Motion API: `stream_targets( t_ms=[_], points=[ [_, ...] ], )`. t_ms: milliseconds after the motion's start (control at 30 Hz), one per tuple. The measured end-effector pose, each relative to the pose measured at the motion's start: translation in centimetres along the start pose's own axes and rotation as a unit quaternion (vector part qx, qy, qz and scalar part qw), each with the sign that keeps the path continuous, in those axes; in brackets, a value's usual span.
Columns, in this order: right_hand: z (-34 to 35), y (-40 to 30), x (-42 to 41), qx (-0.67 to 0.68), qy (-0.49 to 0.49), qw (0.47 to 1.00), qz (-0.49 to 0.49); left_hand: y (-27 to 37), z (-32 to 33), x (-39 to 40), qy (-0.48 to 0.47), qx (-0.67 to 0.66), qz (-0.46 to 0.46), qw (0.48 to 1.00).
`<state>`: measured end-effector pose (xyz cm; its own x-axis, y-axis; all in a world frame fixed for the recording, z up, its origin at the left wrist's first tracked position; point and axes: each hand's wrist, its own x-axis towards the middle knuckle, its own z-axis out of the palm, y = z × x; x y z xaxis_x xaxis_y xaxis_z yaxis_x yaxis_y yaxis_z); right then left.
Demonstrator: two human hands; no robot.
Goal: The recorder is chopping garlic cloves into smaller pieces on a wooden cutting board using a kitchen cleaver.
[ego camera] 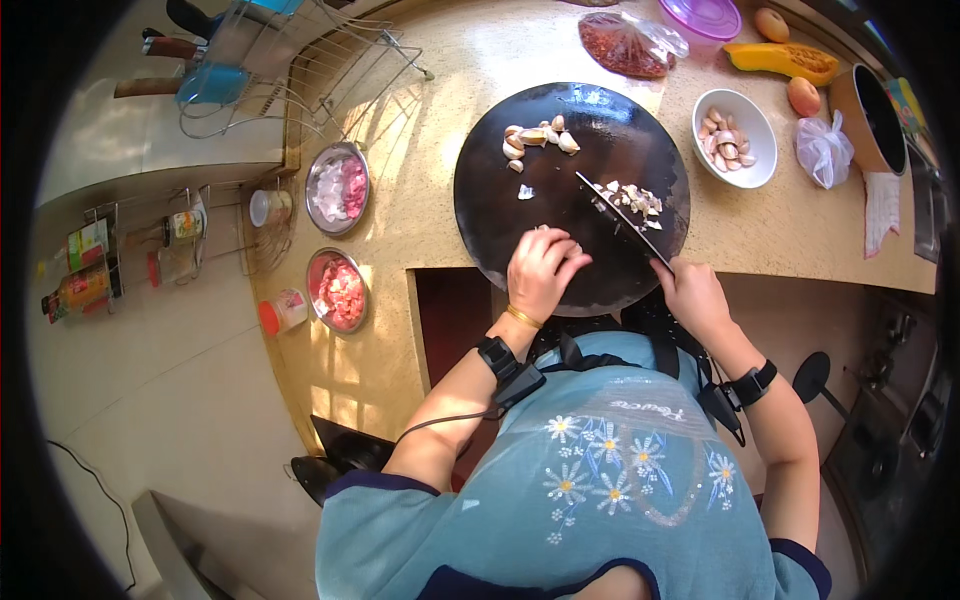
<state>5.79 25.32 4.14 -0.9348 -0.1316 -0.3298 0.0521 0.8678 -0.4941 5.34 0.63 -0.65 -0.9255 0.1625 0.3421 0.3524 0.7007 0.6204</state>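
Note:
My right hand grips a knife at the right of a round dark cutting board. Its blade slants up and left across the board, beside a small pile of chopped garlic. Low on the board, my left hand has its fingers bent together around what looks like a garlic clove, mostly hidden by the fingers. Unpeeled garlic cloves lie in a group near the board's upper left. Below them is a bit of pale garlic skin.
A white bowl of garlic cloves stands right of the board. Two metal bowls, one with pink and whitish pieces, one with diced meat, stand left. A bag of red flakes and a pumpkin piece lie behind; a wire rack is back left.

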Motion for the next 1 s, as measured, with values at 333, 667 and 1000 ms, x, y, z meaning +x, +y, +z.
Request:
stream_targets(
  t_ms=[333,667,1000],
  points=[
    [0.3,0.3,-1.9,0.006,-0.032,0.999,-0.018,-9.6,0.0,9.9,0.068,0.094,-0.171,0.979],
    [0.2,0.5,-1.4,0.039,-0.021,0.998,0.042,-6.9,-0.8,9.7,0.036,-0.019,-0.174,0.984],
    [0.6,-0.4,-0.6,0.055,-0.029,0.998,0.025,-0.5,2.7,3.5,-0.030,0.055,-0.095,0.993]
  ],
)
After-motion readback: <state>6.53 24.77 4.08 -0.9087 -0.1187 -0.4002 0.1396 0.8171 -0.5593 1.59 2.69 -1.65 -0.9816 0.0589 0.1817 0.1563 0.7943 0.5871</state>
